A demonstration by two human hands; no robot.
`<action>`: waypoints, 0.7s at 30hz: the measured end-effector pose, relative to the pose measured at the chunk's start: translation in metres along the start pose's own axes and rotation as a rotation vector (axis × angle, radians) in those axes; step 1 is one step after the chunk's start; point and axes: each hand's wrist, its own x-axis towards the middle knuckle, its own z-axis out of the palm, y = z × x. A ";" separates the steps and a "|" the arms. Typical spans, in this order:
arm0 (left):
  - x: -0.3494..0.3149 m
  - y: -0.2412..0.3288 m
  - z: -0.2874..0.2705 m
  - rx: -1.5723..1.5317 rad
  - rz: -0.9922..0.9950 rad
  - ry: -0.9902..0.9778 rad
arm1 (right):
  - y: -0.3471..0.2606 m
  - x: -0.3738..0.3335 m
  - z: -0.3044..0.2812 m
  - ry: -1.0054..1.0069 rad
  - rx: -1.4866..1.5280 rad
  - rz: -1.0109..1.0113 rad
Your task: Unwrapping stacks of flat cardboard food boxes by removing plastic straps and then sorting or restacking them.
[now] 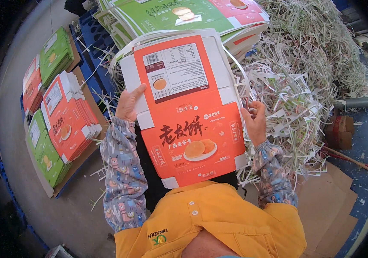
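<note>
A stack of flat, unfolded carton blanks (179, 114) lies tilted in front of my body, the top one orange-red with a picture of round cakes and a printed panel. My left hand (129, 103) grips the stack's left edge, thumb on top and the other fingers hidden underneath. At the right edge, my right hand (255, 122) is closed, its thumb and fingers pinched around the lower end of a narrow white paper strip (241, 75). That strip runs up along the blanks' right side. Patterned sleeve covers reach both wrists.
Beyond the blanks rises a tall pile of green and pink blanks (222, 15). Shredded paper strips (298, 103) heap up on the right. Green blanks (46, 150) and red blanks (70, 116) are stacked at left by a blue pallet (90, 53). Cardboard sheets (321, 206) lie lower right.
</note>
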 end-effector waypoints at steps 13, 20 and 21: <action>0.001 -0.003 -0.004 -0.019 -0.004 -0.030 | 0.017 -0.009 0.011 -0.361 0.736 0.259; 0.002 -0.004 -0.005 0.014 0.042 -0.004 | 0.073 0.059 -0.024 -0.084 0.147 0.041; 0.002 -0.003 -0.005 0.041 0.036 0.004 | 0.077 0.071 -0.029 0.018 -0.003 -0.034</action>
